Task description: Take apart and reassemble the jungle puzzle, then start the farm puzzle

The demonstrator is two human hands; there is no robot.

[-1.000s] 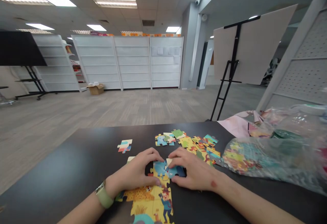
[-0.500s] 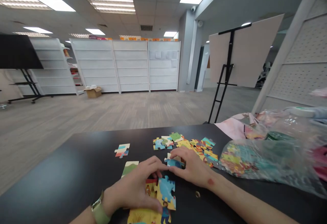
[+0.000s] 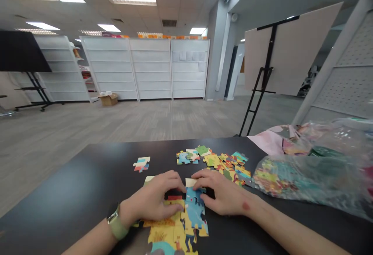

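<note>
Left hand (image 3: pixel 153 195): cupped, fingertips down on the puzzle's top edge; grip unclear.
Jigsaw section (image 3: pixel 186 224): on the table, between the hands, long axis pointing away from the body; near end cut off.
Right hand (image 3: pixel 223 193): half-open, fingers on the section's top; grip unclear.
Plastic bag (image 3: pixel 303 173): far right; contents blurred.

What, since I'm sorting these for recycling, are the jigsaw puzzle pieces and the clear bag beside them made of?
The jigsaw puzzle pieces look like printed cardboard with a smooth, faintly glossy face: they are flat and stiff-looking, with clean die-cut edges, though no core shows to confirm it. The clear bag looks like thin plastic film, glossy and crinkled, with bright glare along its creases and printed sheets showing through.
</note>
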